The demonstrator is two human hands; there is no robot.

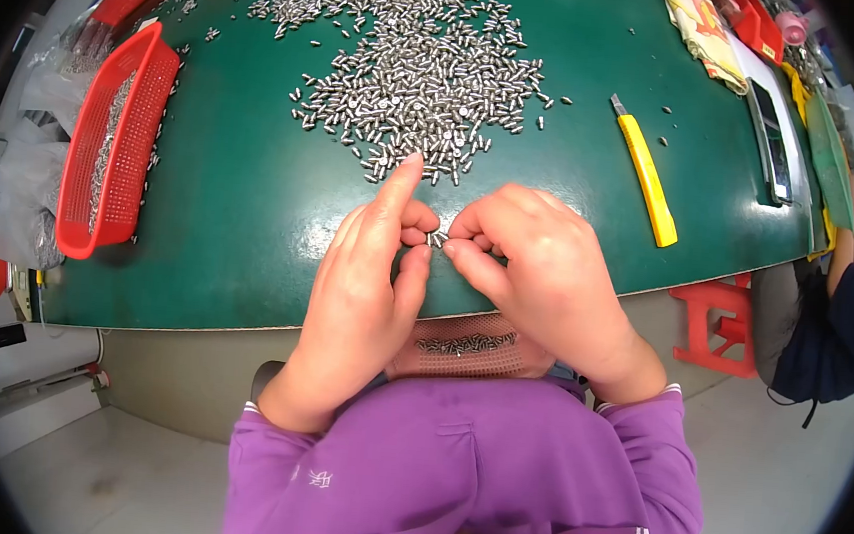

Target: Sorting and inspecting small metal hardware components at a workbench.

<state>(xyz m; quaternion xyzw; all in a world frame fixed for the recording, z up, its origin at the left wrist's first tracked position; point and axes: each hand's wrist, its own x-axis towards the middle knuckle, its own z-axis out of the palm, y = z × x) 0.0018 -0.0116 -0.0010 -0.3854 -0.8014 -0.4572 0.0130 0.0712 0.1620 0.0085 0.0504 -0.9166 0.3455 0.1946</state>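
I have a few small metal pieces [436,239] at my fingertips, just above the near part of the green table [238,242], between my two hands. My right hand [553,257] is drawn in close, thumb and forefinger nearly together with the pieces at their tips, so I take it as a light pinch. On my left hand [362,262] the forefinger stretches out toward the pile [432,77], the thumb stands a little apart, and the other fingers curl in to the same pieces; whether they truly grip or only steady them, I cannot tell. Each piece looks short, round and shiny, with a narrowed end, and I judge it light to lift but hard and stiff, with no give when squeezed. The smooth rounded side would likely be slippery and quick to roll, so I'd take hold across the thicker middle with the soft pads, rather than by the tapered tip. Breaking seems a small risk; dropping one, a bigger one. More small pieces lie in the pink mesh basket [475,363] below the table edge, and the yellow knife [645,179] rests well off to my right.
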